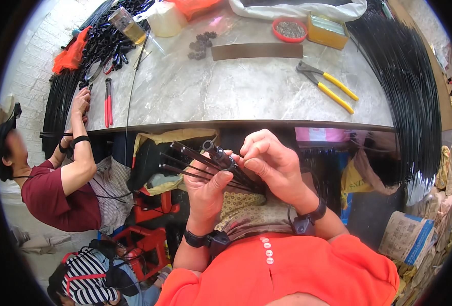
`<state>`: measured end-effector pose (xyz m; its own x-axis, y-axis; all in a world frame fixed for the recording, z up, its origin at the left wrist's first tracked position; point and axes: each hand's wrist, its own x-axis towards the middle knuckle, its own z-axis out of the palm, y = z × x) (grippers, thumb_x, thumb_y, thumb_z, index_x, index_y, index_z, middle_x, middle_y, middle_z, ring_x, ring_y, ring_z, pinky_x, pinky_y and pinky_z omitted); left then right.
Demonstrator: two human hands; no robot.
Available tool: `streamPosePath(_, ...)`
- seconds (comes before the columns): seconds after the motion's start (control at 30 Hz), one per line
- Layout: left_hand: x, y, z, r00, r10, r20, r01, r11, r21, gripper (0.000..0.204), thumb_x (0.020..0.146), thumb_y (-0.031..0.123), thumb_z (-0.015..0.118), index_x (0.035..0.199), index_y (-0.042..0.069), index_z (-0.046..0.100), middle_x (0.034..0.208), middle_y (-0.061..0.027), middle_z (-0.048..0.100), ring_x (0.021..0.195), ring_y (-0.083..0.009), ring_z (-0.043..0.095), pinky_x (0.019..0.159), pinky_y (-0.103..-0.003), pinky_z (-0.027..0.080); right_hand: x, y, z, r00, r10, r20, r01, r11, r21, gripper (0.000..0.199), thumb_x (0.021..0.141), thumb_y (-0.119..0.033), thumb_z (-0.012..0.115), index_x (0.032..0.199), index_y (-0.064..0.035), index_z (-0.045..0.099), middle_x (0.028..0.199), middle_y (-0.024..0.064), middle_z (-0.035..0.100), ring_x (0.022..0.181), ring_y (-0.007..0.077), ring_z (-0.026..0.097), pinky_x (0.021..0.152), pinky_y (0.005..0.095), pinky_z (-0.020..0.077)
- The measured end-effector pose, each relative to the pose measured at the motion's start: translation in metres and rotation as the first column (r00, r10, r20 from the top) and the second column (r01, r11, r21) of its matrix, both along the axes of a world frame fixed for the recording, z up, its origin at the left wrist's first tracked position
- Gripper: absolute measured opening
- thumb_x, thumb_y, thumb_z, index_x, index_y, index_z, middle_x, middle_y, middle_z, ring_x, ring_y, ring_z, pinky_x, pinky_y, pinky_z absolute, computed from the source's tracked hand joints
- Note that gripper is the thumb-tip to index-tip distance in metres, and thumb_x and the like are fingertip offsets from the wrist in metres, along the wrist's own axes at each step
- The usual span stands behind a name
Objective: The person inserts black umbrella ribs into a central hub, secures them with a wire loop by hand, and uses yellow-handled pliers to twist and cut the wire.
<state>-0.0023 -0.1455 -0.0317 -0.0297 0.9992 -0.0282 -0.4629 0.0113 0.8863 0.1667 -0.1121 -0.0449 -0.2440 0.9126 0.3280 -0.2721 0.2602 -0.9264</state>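
Note:
In front of my body, below the table edge, my left hand (205, 191) is wrapped round a black umbrella-like frame piece (217, 154). It has a hollow tubular hub pointing up, and several thin black ribs (181, 167) stick out to the left between my fingers. More ribs run down towards my lap. Beside the hub, my right hand (274, 166) is closed in a pinch, thumb and fingertips close to its collar. Whatever is between those fingertips is too small to make out.
On the table (185, 97) lie yellow-handled cutters (330, 89), red-handled pincers (108, 104) and a brown strip (256, 51). A red bowl of small metal pieces (290, 31) stands beside a yellow box (328, 33). Long black rods (399, 86) hang right. A co-worker (63, 188) sits left.

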Motion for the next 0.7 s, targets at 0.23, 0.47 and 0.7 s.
streamPosePath(0.23,0.004,-0.002,0.002,0.994,0.074,0.083,-0.077,0.996,0.037,0.040,0.078,0.000,0.079,0.114,-0.004,0.063,0.104,-0.0127,0.070,0.096,-0.0209,0.068,0.090,-0.032,0.053,-0.009,-0.003,-0.003,0.999,-0.036,-0.034,0.036,0.999,0.000,0.005,0.093,-0.005,0.065,0.094,-0.0026,0.062,0.104,0.0033,0.057,0.071,0.0044,0.044,0.065,0.0189,0.0399)
streamPosePath(0.47,0.006,-0.001,0.003,0.989,0.115,0.087,-0.120,0.992,0.046,0.041,0.076,-0.002,0.080,0.114,-0.004,0.064,0.102,-0.0107,0.070,0.093,-0.0178,0.067,0.088,-0.030,0.052,-0.014,-0.002,-0.005,0.999,-0.051,-0.018,0.052,0.998,0.042,0.006,0.092,-0.006,0.066,0.096,-0.0026,0.062,0.104,0.0043,0.057,0.070,0.0055,0.045,0.064,0.0200,0.0405)
streamPosePath(0.7,0.004,-0.001,0.003,0.991,0.113,0.069,-0.116,0.993,0.036,0.042,0.076,-0.002,0.081,0.114,-0.003,0.064,0.102,-0.0092,0.070,0.092,-0.0160,0.066,0.086,-0.028,0.052,-0.015,-0.001,-0.004,0.999,-0.049,-0.019,0.050,0.998,0.045,0.005,0.093,-0.006,0.065,0.096,-0.0026,0.062,0.103,0.0043,0.057,0.070,0.0057,0.046,0.064,0.0200,0.0407)
